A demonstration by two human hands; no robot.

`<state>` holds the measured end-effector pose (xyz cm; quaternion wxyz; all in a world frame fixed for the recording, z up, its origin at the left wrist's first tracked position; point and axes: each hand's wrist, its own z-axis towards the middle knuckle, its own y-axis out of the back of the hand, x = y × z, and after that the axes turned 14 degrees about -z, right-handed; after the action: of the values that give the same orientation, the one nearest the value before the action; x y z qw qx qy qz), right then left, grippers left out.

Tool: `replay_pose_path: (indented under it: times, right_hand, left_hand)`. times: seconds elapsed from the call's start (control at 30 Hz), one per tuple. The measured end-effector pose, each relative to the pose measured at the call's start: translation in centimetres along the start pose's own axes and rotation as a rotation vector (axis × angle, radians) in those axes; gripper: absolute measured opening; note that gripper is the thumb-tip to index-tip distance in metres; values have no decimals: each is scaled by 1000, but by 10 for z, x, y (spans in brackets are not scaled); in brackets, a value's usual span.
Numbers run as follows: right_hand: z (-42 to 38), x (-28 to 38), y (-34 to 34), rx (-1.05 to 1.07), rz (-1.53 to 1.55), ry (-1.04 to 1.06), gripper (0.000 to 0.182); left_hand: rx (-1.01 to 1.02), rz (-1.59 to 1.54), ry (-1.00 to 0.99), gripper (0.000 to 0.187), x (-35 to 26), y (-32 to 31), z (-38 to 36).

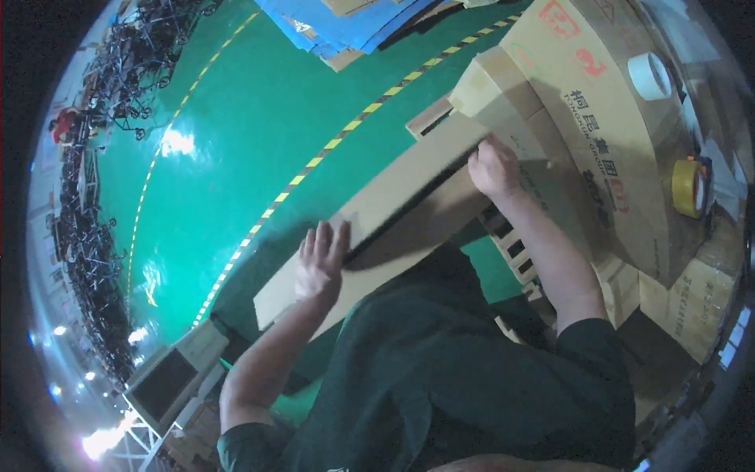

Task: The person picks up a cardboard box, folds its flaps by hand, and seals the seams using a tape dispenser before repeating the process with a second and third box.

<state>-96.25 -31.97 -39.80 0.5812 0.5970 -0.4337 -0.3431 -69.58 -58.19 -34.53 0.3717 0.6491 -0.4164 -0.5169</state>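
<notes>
A long, narrow cardboard box [417, 175] lies slantwise in front of me, with a dark slit running along its length between two panels. My left hand [321, 263] rests on the near part of the box, its fingers stretched out and slightly apart. At the far end, my right hand [495, 167] has its fingers curled round the edge of the box by the slit. What lies inside the slit is too dark to make out.
At right, a large printed carton [582, 141] bears a white tape roll [650, 76] and a yellow tape roll [690, 189]. A wooden pallet [511, 242] shows below the box. Blue sheets [338, 27] are stacked ahead. Striped tape [314, 161] crosses the green floor.
</notes>
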Motion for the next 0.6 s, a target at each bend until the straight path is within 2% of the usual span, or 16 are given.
replay_pose_path:
  times: [0.03,0.13,0.17,0.2,0.23,0.3,0.33,0.43,0.5,0.53,0.6]
  right_hand:
    - [3,0,2,74,15,-40,15]
    - [-12,-12,-4,-9,-1,-22,12]
    - [-9,-12,-4,-67,126,-36,15]
    - [-5,-13,-2,-131,252,-51,35]
    - [-4,-14,0,-159,306,-61,46]
    - [-3,-17,4,-125,500,-117,42]
    - [-4,-17,7,-111,547,-130,41]
    - [5,-16,25,-35,770,-81,59]
    - [11,-3,54,274,672,-244,57]
    - [15,1,61,353,642,-280,57]
    - [29,10,63,461,198,-74,69]
  left_hand:
    - [-118,30,-119,60,4,-9,-1]
    - [108,-190,161,61,0,-14,-4]
    - [69,-379,102,60,5,-9,-3]
    - [24,-567,37,62,10,-4,1]
    - [5,-669,0,64,10,-2,6]
    - [150,-278,199,70,-3,-5,14]
    - [190,-181,250,72,-6,-9,14]
    - [63,27,232,72,-8,-29,17]
    - [150,28,274,72,-11,-24,20]
    - [170,26,289,72,-13,-23,21]
    - [110,51,252,66,-12,-24,21]
